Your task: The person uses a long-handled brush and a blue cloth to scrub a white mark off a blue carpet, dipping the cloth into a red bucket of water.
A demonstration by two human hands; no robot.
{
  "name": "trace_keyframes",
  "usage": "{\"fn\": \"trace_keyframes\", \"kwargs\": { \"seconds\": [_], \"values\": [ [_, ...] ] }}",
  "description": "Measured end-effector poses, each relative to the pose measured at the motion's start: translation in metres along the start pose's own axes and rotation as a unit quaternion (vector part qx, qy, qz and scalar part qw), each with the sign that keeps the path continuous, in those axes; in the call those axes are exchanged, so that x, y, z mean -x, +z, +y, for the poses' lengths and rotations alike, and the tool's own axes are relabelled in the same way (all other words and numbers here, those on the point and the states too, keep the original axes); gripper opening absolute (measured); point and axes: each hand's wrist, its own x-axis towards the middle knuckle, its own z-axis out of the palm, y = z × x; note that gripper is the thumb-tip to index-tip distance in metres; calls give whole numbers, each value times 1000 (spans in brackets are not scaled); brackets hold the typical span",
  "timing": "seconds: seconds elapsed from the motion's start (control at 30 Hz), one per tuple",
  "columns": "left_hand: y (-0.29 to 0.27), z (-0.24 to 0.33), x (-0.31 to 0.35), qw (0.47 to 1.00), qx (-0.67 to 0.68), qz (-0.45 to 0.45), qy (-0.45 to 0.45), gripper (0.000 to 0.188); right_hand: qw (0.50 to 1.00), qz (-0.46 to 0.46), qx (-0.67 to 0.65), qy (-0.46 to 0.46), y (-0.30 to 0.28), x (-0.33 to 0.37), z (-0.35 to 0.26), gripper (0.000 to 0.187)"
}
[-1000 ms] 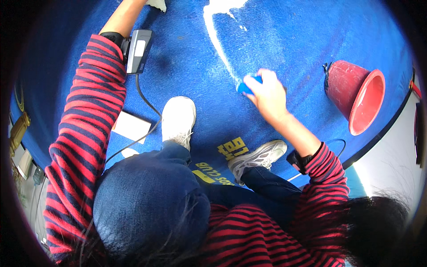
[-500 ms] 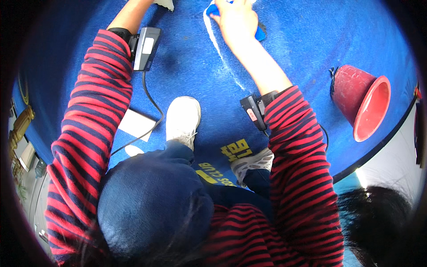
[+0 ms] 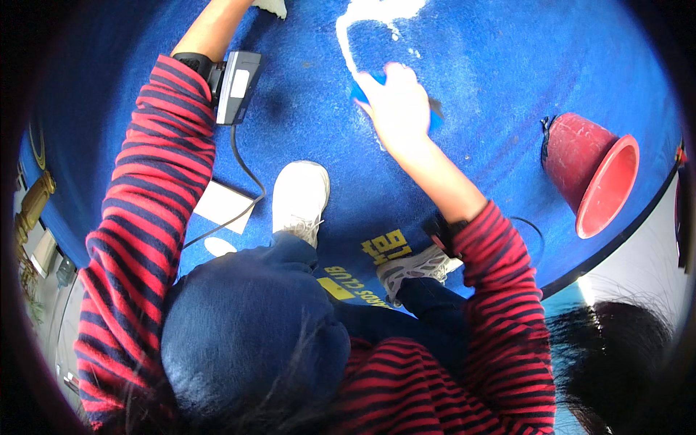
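My right hand is closed around a blue hand tool pressed to the blue carpet. A darker end of the tool sticks out on the hand's right side; its underside is hidden, and I cannot make out its kind. From the top centre, a white streak of powder or foam curves down to this hand. My left forearm reaches past the upper edge, so the hand itself is cut off. Close to that wrist lies a pale, ragged-edged piece, partly out of the picture.
On the right, a red bucket lies tipped on its side. A white card rests left of my white shoe. A cable hangs from the left wrist's device. Dark hair shows at lower right.
My right hand has drawn the blue tool down toward me and slightly right, uncovering the wide white patch at the top. My left arm has barely moved.
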Motion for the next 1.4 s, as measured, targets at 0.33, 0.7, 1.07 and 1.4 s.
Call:
{"fn": "trace_keyframes", "kwargs": {
  "seconds": [0.33, 0.7, 1.07, 1.4],
  "values": [
    [3, -3, 3, 1000, 20, 9, 3, 36, 963, 213, -109, 127, -40, -93, 11, 41],
    [9, -8, 1, 1000, 14, 19, 16, 37, 921, 195, -269, 204, -43, -133, 96, 47],
    [11, -8, 2, 999, 17, 40, 26, 37, 925, 296, -149, 184, -22, -142, 45, 36],
    [10, -8, 1, 999, 17, 41, 29, 36, 963, 178, -65, 191, -19, -116, -6, 75]
  ]
}}
